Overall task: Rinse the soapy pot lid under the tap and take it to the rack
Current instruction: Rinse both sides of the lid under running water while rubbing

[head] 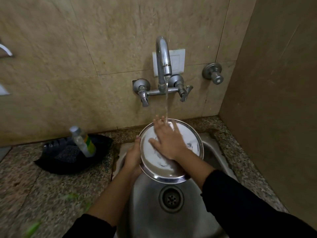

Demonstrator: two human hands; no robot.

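A round steel pot lid (192, 140), streaked with white suds, is held tilted over the steel sink (147, 200). My left hand (133, 156) grips its left rim from behind. My right hand (169, 140) lies flat on the lid's face with fingers spread, blurred with motion. A stream of water runs from the curved tap (163, 60) onto the lid's top edge by my right fingertips. No rack is in view.
A black tray (58, 162) with a clear bottle (82, 140) leaning in it sits on the speckled stone counter (34, 189) left of the sink. The drain (171, 198) lies below the lid. Tiled walls close in behind and at right, with a wall valve (213, 73).
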